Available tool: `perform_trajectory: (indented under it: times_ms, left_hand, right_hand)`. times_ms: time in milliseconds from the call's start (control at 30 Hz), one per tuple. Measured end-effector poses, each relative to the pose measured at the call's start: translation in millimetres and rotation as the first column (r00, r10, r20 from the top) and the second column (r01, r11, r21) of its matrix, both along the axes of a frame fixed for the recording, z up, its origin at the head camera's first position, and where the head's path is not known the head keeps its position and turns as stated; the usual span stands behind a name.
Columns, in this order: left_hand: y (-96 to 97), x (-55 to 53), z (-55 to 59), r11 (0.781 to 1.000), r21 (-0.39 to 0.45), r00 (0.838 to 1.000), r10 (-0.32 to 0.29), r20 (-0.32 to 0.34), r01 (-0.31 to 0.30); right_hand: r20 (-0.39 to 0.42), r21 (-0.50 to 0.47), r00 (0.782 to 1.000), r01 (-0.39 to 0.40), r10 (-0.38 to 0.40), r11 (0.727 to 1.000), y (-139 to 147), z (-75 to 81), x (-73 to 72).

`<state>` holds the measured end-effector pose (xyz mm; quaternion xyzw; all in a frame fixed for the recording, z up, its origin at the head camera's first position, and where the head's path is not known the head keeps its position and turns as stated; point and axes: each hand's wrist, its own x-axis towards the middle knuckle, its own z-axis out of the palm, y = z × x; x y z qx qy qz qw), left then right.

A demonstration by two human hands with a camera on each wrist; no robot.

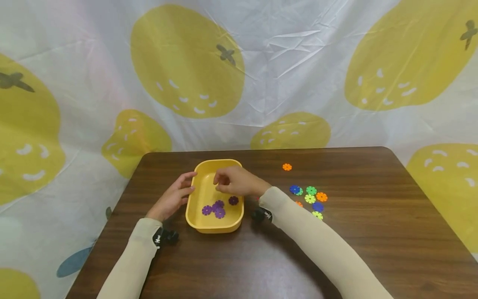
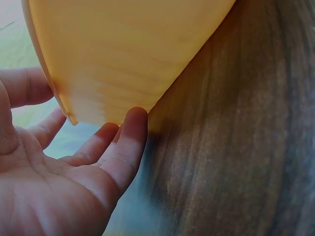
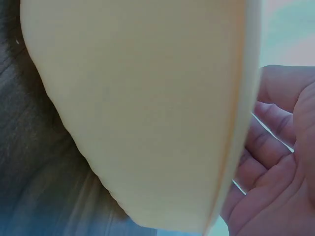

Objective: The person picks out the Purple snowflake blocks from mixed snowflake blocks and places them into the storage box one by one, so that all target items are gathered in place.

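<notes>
A yellow plastic tub stands on the table with several purple flower-shaped discs lying on its floor, toward the near end. My left hand is at the tub's left side, its relaxed fingertips touching the outer wall; in the left wrist view the fingers rest against that wall. Over the tub's right rim reaches my right hand, fingers loosely bent, with a gap between thumb and forefinger and no disc visible there. The tub's wall hides part of the right hand's fingers in the right wrist view.
Right of the tub lie loose discs in several colours, among them a green disc and a blue disc. One orange disc sits apart, farther back. My right forearm covers part of this group. A fruit-patterned curtain hangs behind the table.
</notes>
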<state>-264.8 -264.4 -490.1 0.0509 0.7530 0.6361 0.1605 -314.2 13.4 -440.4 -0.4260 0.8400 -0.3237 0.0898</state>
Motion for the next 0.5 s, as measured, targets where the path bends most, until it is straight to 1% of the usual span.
perform_trajectory:
  times_ms: [233, 500]
  left_hand:
    - [0.1, 0.2, -0.8, 1.0, -0.019, 1.0, 0.008, -0.001, -0.008]
    - [1.4, 2.4, 1.4, 1.0, -0.004, 1.0, 0.008, -0.004, -0.008]
  right_hand:
    - [-0.05, -0.028, 0.999, 0.012, -0.014, 1.0, 14, 4.0, 3.7]
    - [-0.015, -0.079, 0.998, 0.062, -0.064, 0.995, 33, 13.4, 10.1]
